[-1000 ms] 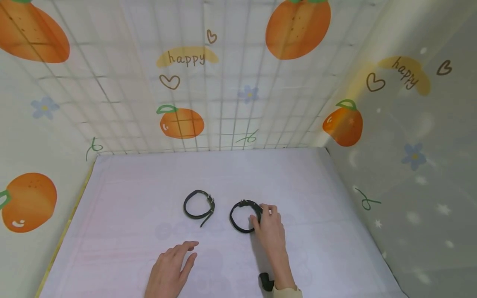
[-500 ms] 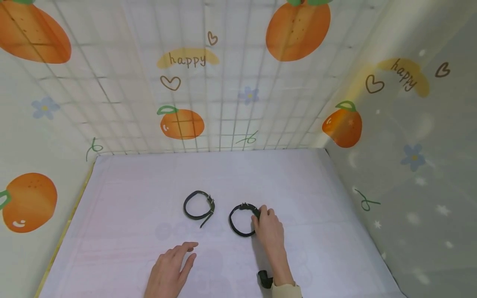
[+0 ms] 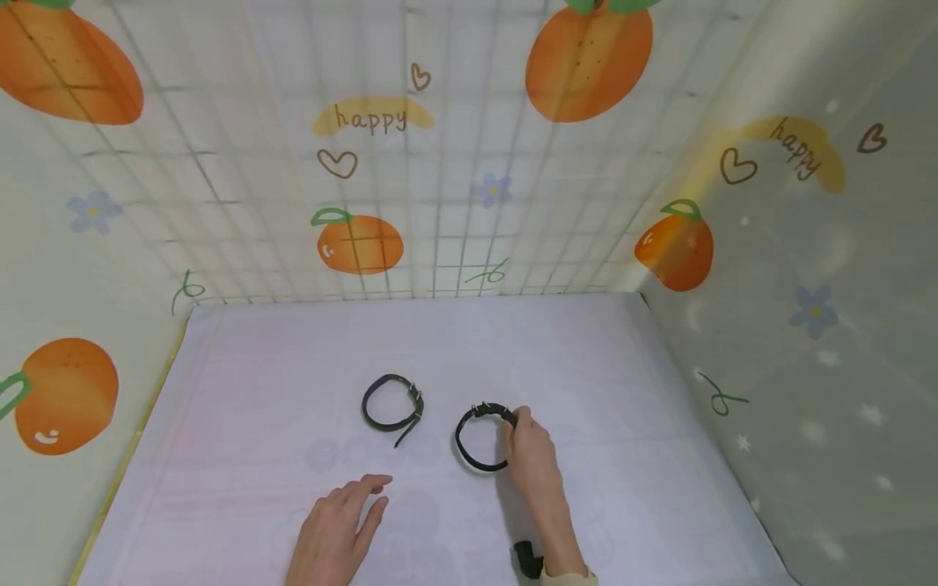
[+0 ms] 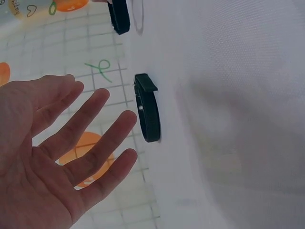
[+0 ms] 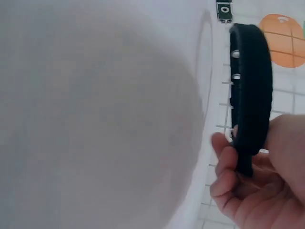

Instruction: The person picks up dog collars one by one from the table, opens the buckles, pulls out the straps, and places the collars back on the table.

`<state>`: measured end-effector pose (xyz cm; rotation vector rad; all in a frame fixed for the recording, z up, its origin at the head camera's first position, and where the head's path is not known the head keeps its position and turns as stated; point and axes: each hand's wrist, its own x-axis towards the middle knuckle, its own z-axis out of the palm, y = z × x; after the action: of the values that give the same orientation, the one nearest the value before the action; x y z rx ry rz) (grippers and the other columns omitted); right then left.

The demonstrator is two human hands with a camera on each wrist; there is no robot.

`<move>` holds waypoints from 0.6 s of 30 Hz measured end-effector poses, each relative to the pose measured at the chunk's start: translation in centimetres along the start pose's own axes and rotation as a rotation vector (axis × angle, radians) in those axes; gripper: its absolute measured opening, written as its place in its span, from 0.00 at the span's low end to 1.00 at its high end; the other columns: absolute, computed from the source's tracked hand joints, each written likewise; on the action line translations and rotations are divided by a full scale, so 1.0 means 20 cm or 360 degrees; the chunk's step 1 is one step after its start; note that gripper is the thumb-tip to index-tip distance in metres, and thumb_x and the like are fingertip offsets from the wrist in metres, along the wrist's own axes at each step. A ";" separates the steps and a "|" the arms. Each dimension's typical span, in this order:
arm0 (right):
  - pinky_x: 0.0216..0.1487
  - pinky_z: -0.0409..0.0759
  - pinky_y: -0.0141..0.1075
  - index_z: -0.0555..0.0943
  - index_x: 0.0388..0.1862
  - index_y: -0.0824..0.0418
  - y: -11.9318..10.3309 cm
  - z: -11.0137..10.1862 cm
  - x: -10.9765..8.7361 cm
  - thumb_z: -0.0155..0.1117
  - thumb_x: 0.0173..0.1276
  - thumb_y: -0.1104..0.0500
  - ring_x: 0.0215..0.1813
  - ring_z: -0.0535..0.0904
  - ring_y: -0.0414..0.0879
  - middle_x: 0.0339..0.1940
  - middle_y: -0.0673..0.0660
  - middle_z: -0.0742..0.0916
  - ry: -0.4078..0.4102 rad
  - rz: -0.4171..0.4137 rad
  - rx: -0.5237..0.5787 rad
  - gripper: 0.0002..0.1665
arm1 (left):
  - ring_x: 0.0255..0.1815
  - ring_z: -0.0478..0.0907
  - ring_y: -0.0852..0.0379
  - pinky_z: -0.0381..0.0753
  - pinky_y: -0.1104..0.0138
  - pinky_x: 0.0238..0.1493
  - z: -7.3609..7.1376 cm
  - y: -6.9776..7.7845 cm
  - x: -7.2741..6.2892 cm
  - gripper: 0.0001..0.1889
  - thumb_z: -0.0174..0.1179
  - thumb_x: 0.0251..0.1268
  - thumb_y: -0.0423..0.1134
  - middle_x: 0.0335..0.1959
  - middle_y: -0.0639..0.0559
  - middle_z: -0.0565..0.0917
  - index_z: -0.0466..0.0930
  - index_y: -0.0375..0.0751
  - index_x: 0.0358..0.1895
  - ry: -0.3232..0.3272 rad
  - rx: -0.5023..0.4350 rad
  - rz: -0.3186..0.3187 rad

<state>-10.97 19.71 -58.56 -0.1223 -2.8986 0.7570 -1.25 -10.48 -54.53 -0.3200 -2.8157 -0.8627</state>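
Observation:
Two black buckled collars, each closed into a ring, are in the head view. My right hand (image 3: 535,456) pinches the right-hand collar (image 3: 484,467) at its right side, between thumb and fingers. In the right wrist view this collar (image 5: 255,86) shows its broad outer band and metal eyelets, raised over the cloth with a ring-shaped shadow beside it. The other collar (image 3: 418,403) lies on the table to the left, its strap tail sticking out toward me. My left hand (image 3: 333,521) hovers nearer me, holding nothing, fingers spread in the left wrist view.
White cloth covers the table (image 3: 256,366). A grid-patterned curtain (image 3: 454,146) with printed oranges rises behind it, and a grey printed sheet (image 3: 821,407) stands on the right. A dark device (image 3: 526,560) sits at my right wrist.
My right hand has closed more firmly on the right-hand collar and drawn it slightly toward me. The left hand and the other collar stay where they were.

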 end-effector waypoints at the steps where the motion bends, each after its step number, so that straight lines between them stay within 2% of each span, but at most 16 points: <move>1: 0.35 0.85 0.49 0.78 0.52 0.71 0.00 0.00 -0.01 0.61 0.83 0.63 0.36 0.87 0.57 0.38 0.66 0.89 0.0016 -0.0025 0.0002 0.10 | 0.34 0.86 0.60 0.83 0.63 0.38 0.00 0.00 0.00 0.13 0.73 0.72 0.41 0.43 0.61 0.93 0.88 0.57 0.56 -0.0006 -0.0001 -0.0002; 4: 0.41 0.87 0.53 0.79 0.55 0.72 0.00 -0.01 -0.04 0.60 0.84 0.62 0.42 0.89 0.62 0.43 0.68 0.89 0.0083 -0.0097 0.0017 0.12 | 0.36 0.87 0.60 0.84 0.62 0.40 0.00 0.01 0.01 0.13 0.72 0.73 0.42 0.44 0.61 0.93 0.87 0.57 0.56 -0.0027 -0.0002 -0.0008; 7: 0.43 0.87 0.54 0.79 0.58 0.72 0.00 -0.02 -0.07 0.59 0.85 0.62 0.44 0.89 0.64 0.44 0.69 0.89 0.0170 -0.0183 0.0052 0.14 | 0.37 0.87 0.59 0.85 0.61 0.41 0.00 0.01 0.01 0.12 0.71 0.74 0.42 0.44 0.61 0.93 0.87 0.57 0.57 -0.0041 -0.0010 -0.0008; 12: 0.46 0.89 0.52 0.80 0.61 0.70 -0.03 -0.06 -0.11 0.59 0.85 0.61 0.47 0.90 0.61 0.47 0.67 0.89 0.0270 -0.0300 0.0134 0.15 | 0.36 0.87 0.60 0.85 0.61 0.42 0.00 0.01 0.01 0.13 0.72 0.73 0.42 0.43 0.61 0.93 0.87 0.59 0.56 -0.0036 -0.0007 -0.0010; 18: 0.45 0.90 0.49 0.81 0.61 0.69 -0.08 -0.12 -0.16 0.62 0.83 0.63 0.46 0.90 0.56 0.46 0.64 0.90 0.0382 -0.0388 0.0168 0.14 | 0.35 0.86 0.63 0.85 0.60 0.43 0.00 0.01 0.02 0.13 0.72 0.72 0.42 0.43 0.64 0.92 0.87 0.61 0.56 -0.0034 0.0002 -0.0019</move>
<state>-7.58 19.17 -56.16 0.1404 -2.5803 0.7888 -1.49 -10.23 -54.26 -0.3147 -2.8406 -0.8654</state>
